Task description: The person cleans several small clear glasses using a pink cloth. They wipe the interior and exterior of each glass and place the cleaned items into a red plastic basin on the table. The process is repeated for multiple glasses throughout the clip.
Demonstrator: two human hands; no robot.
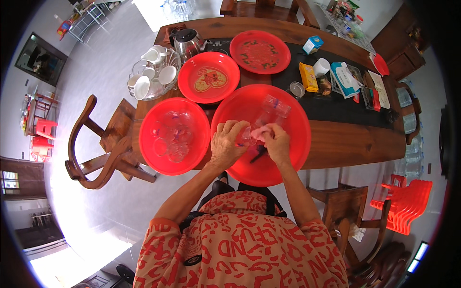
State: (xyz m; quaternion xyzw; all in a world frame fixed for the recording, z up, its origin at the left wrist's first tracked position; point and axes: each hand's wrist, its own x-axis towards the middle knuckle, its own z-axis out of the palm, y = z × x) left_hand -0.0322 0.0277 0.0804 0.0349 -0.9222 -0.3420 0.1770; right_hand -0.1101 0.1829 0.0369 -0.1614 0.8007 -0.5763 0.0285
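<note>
My left hand (226,144) grips a small clear drinking glass (247,135), tilted on its side above a large red plastic basin (300,144). Against the mouth of that glass, my right hand (279,144) holds a bunched pink cloth (260,132). More clear glasses (276,106) bearing blue marks lie in the far part of the basin. Under my hands is a black elongated object (258,154) that I cannot identify. To the left, a smaller red basin (148,156) contains several clear glasses (176,134).
Two red trays (228,84) (259,36) lie beyond the basins. A glass bowl of white cups (144,86) and a kettle (186,43) stand back left. A glass (296,89), yellow packet (308,77) and tissue pack (344,79) sit right. Wooden chairs (119,126) (344,205) flank me.
</note>
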